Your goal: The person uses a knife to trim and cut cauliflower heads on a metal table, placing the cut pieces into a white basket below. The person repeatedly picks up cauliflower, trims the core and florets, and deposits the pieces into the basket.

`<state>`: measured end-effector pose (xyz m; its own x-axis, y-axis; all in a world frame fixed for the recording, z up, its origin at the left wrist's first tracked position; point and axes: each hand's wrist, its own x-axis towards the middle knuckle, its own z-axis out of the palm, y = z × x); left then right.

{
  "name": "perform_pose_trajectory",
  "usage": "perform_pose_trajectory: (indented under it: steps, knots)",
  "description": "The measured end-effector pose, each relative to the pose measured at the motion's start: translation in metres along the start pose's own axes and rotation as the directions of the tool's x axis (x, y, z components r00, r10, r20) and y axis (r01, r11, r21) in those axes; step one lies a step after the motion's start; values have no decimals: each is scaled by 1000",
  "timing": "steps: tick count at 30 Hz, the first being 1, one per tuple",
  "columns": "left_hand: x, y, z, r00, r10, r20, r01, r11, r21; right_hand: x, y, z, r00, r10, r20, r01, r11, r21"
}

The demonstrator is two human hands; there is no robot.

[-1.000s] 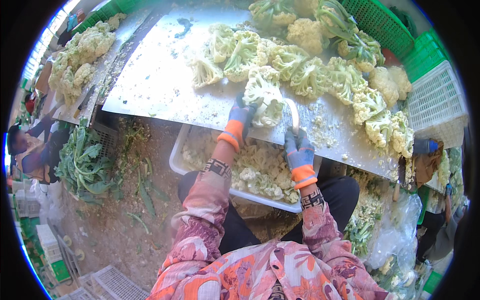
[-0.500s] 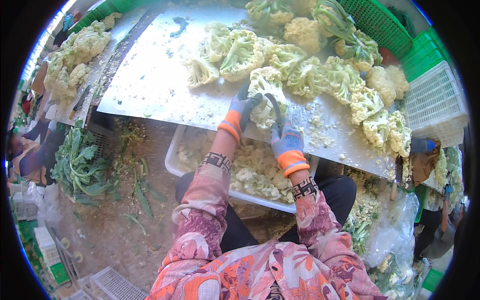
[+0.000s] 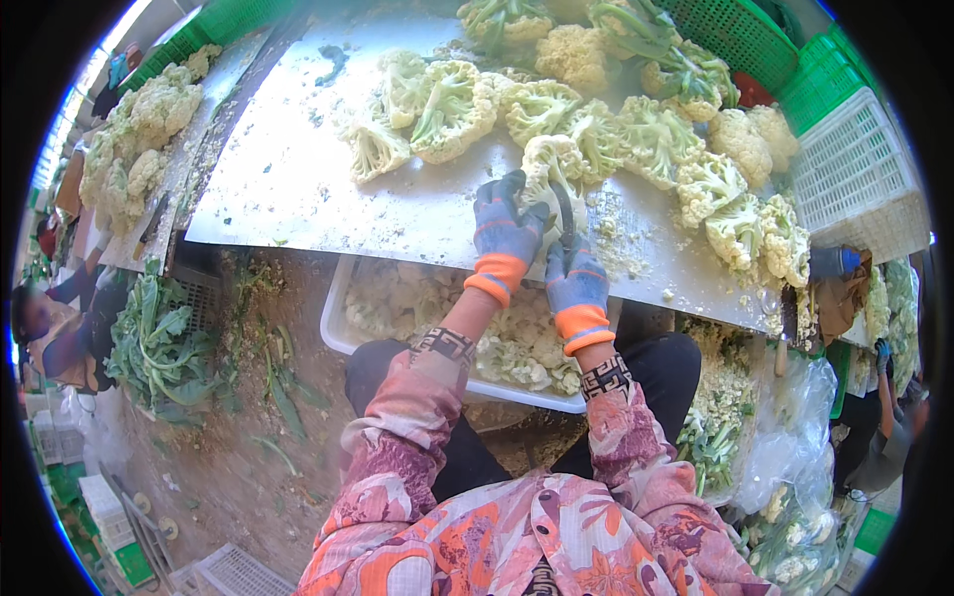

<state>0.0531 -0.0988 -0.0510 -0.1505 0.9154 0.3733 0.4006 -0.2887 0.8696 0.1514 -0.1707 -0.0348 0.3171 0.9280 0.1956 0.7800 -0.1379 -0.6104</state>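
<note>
My left hand (image 3: 503,230), in a grey-blue glove with an orange cuff, grips the near left side of a pale cauliflower piece (image 3: 551,159) at the table's front edge. In my right hand (image 3: 576,282), gloved alike, is a knife with a dark curved blade (image 3: 565,213). The blade points away from me and lies against the cauliflower's right side; its handle is hidden in my fist. Just beneath both hands, a white tub (image 3: 334,316) full of loose florets stands between my knees. More cut cauliflower pieces (image 3: 452,111) rest on the metal table (image 3: 268,189) beyond.
Green crates (image 3: 740,40) and a white crate (image 3: 857,164) stand at the far right. Leaves (image 3: 159,343) are heaped on the left. Another knife's wooden handle (image 3: 781,358) juts from the table's right edge. A person (image 3: 70,333) is at the far left, another at the far right.
My left hand has turned and shifted right, closer to the knife. The cauliflower piece sits a little further right, and the whole view has shifted slightly.
</note>
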Motion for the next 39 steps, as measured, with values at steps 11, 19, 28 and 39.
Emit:
perform_pose_trajectory:
  steps: [11,19,28,39]
  knots:
    - [-34,32,11,980,200,-13,-193,957,216,-5,-2,-27,944,229,237,-175,957,-231]
    - [-10,27,25,991,133,-27,-127,977,170,39,12,-38,882,123,455,-111,992,-55]
    - [5,19,42,997,75,-8,-73,987,146,55,37,6,844,-16,536,71,994,-83]
    - [65,-80,54,844,-513,-155,352,749,-561,71,133,62,898,-17,440,-150,928,341]
